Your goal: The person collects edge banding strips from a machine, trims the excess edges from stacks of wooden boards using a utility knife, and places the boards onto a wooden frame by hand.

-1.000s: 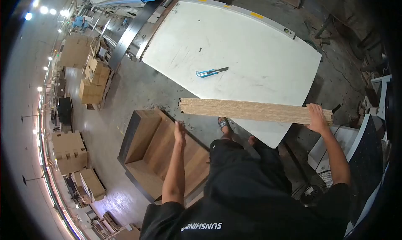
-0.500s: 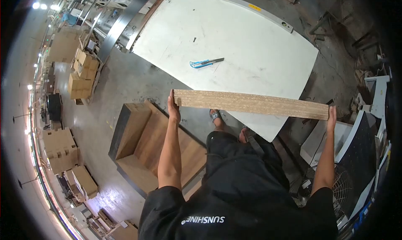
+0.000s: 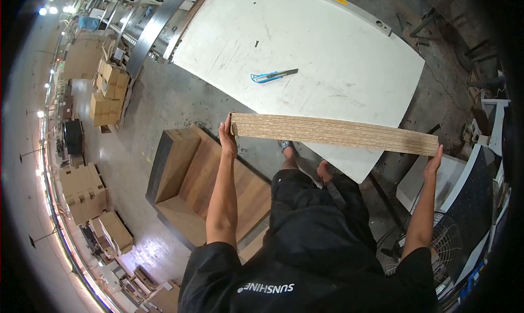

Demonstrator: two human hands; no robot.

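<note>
A stack of particleboard strips [image 3: 333, 133] spans the space between my two hands, its layered raw edges facing up. My left hand [image 3: 227, 137] presses against the stack's left end, the fingers along its end face. At the opposite end, my right hand [image 3: 434, 161] grips the corner, with part of the fingers hidden beneath. The stack overlaps the near edge of a white-topped table [image 3: 311, 40] in this view; whether it touches the top, I cannot tell. Beyond it, a blue utility knife [image 3: 273, 76] lies on the tabletop with its dark blade end pointing right.
To my left on the floor stands an open wood-grain cabinet [image 3: 221, 184] with dark outer sides. Cardboard boxes [image 3: 109, 94] are piled farther left. A metal rail [image 3: 376, 23] borders the table's far side. A caged fan [image 3: 445, 242] is close by my right arm.
The stack remains between both hands and has shifted only slightly. My right hand sits a little lower on its end. My feet have moved slightly, and the camera view has shifted.
</note>
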